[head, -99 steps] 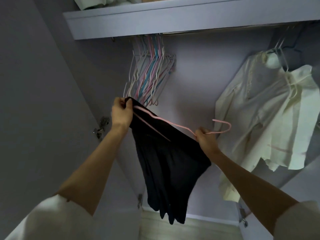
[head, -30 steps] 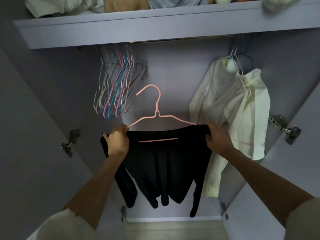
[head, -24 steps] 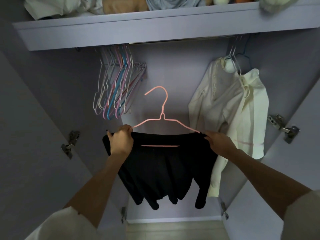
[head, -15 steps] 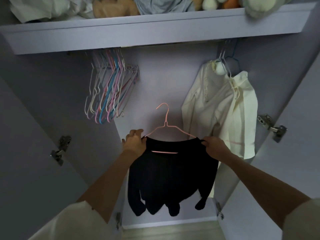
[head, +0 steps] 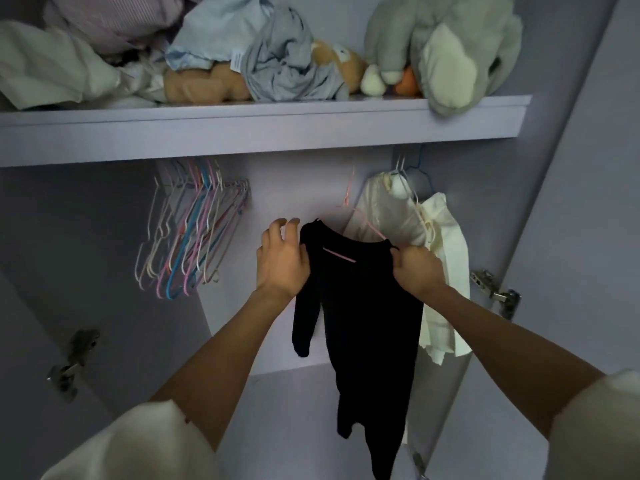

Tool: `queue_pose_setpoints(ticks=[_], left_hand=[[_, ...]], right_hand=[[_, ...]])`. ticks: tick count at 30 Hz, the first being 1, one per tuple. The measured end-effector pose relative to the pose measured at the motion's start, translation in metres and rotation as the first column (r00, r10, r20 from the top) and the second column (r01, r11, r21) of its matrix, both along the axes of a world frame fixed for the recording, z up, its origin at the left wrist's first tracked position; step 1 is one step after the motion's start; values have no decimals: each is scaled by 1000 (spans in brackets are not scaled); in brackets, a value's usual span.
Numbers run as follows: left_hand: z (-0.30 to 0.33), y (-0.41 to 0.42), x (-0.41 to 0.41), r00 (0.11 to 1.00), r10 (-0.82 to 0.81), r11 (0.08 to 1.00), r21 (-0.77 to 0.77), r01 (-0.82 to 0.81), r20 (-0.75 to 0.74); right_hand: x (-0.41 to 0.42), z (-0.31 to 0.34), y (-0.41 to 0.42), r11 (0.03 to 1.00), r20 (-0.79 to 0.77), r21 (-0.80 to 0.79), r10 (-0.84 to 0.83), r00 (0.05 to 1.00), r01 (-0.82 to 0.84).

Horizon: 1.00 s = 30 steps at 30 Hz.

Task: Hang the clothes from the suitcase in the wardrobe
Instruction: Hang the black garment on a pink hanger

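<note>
A black long-sleeved garment [head: 367, 306] hangs on a pink wire hanger [head: 348, 209] inside the wardrobe, the hook reaching up behind the shelf edge toward the hidden rail. My right hand [head: 417, 270] pinches the garment's right shoulder. My left hand [head: 282, 256] sits just left of the other shoulder, fingers loosely spread, touching or nearly touching the cloth. The suitcase is out of view.
A cream shirt [head: 415, 237] hangs right behind the black garment. A bunch of several empty coloured hangers [head: 194, 233] hangs at the left. The shelf [head: 263, 129] above carries crumpled clothes and plush toys. Open door hinges [head: 495, 292] stick out at the right.
The hanger with the black garment rose and moved right, up to the rail beside the cream shirt. My left hand let go of the shoulder and spread its fingers.
</note>
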<state>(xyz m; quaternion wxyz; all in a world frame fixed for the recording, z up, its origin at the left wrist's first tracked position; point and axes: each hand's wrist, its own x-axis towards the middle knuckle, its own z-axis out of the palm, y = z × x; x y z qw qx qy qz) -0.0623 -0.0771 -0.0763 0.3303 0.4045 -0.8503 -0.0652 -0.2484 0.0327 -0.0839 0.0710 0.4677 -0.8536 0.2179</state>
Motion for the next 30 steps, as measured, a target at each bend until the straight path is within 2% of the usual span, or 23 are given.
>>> queue_pose_setpoints(ticks=[2,5,9,11,15,22,25,30], left_hand=[[18,3,-7,999,22,987,-161,-27,-35],[38,0,-17,993,67,866,-490,-106,-96],[58,-6,-32,986,155,722,-675,-154,-60],[69,-8,-40,973,233,726,-666,-170,5],[75,-28,-54,967,250,800,-574,-172,58],[67,-42,-62,953,302,757,-614,-224,24],[67,-42,-63,951,308,759,-610,-228,28],[70,-36,-60,951,302,781,-587,-213,58]], right_hand=[[-3,10,0,997,-12,-50,-51,999,51],[-10,17,-2,987,-39,-117,-118,992,113],[-26,19,-17,961,-47,-230,-166,985,151],[-36,18,-28,955,-32,-245,-181,983,168],[-54,20,-51,964,-19,-207,-174,985,166],[-74,-5,-62,967,-24,-79,-245,969,243],[-76,-6,-61,958,18,-77,-277,961,278],[-71,-3,-57,970,49,-64,-231,972,234]])
